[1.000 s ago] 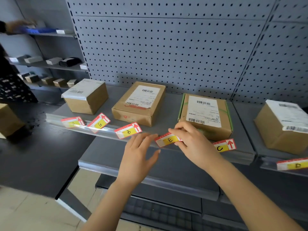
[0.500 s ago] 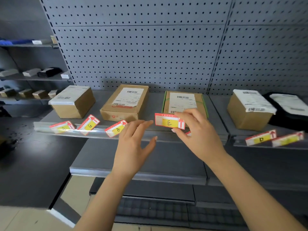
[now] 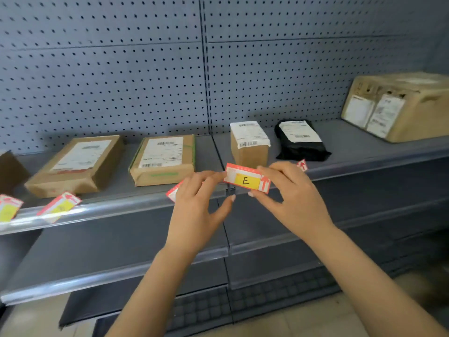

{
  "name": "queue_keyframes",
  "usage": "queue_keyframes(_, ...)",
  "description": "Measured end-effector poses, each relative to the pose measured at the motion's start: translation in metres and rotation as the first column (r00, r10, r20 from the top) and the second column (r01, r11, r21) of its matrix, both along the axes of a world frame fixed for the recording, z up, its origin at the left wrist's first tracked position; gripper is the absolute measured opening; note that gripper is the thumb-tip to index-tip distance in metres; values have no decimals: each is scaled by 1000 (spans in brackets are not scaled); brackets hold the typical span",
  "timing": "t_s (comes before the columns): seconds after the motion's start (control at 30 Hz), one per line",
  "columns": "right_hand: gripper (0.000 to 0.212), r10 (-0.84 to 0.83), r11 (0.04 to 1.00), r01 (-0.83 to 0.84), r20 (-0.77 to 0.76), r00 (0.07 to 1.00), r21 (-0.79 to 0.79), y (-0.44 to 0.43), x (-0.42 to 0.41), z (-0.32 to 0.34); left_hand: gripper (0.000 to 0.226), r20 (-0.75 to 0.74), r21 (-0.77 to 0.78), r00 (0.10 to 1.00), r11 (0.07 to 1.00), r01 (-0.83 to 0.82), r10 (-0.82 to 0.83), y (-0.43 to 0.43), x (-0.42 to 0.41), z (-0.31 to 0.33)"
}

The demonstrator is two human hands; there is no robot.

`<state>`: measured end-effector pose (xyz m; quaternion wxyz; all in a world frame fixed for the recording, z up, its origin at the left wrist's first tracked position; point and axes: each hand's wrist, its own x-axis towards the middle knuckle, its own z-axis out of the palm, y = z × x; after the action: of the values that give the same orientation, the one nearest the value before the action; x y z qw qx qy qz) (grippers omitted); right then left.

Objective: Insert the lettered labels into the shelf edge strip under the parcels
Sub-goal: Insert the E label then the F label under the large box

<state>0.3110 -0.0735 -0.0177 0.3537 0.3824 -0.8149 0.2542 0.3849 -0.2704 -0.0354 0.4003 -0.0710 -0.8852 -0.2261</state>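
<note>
The E label (image 3: 246, 181), at the shelf edge strip (image 3: 109, 210) a second ago, is now lifted clear and carried right, in front of the small upright carton (image 3: 249, 144). The right hand (image 3: 291, 198) pinches its right end. The left hand (image 3: 196, 207), fingers extended, touches its left end. It likely needs re-seating under this carton.

The label E (image 3: 246, 181) between my fingers (image 3: 277, 173) looks like thin matt paper. Just below them the edge strip (image 3: 109, 211) is clear glossy plastic. Behind my fingers the parcels (image 3: 160, 177) are matt brown cardboard with smooth paper stickers (image 3: 161, 152); to the right the black bag (image 3: 301, 149) is shiny plastic film. The shelf (image 3: 364, 142) looks like matt painted metal
</note>
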Motion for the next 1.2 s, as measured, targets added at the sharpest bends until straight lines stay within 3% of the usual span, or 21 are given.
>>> queue_keyframes(0.3,48,-40,996,38,33,999,84,155,-74,-7,41,24,43,999,999,26,-27,153,-83,-16)
queue_keyframes(0.47,44,-20,990,13,51,998,140,206,-122,-11,42,26,53,999,998,-42,41,196,-113,-25)
queue_keyframes(0.77,41,97,976,-126,165,982,176,212,-180,-21,38,103,-26,983,988,-151,153,196,-155,-34)
queue_keyframes(1.2,38,218,928,-223,50,975,299,190,-219,-14,38,168,17,974,987,-158,153,194,-178,-52)
